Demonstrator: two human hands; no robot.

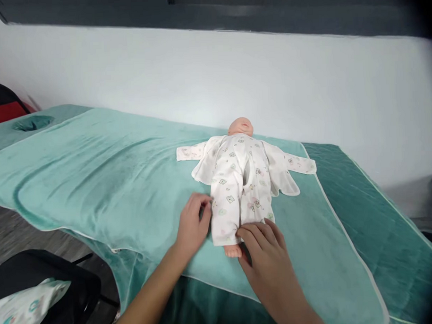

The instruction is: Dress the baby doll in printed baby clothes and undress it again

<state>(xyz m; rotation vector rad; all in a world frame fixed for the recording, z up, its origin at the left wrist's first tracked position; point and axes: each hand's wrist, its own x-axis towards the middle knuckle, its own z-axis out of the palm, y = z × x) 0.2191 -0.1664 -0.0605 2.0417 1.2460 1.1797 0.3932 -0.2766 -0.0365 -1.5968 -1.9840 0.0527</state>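
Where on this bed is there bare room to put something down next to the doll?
Widest bare patch: the teal blanket left of the doll. A narrower strip lies right of it. Crowded at the feet, where the left hand and right hand touch the white romper.

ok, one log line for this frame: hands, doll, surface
left hand: at trouser leg edge | right hand: fingers on other leg cuff | doll: on back, one foot bare | surface: green towel

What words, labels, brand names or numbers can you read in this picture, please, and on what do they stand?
No text can be read.
The baby doll's white romper, touched by the left hand and right hand, bears small printed motifs, too small to tell whether any hold letters.
The patterned cloth at lower left shows shapes only.
The green blanket is plain.
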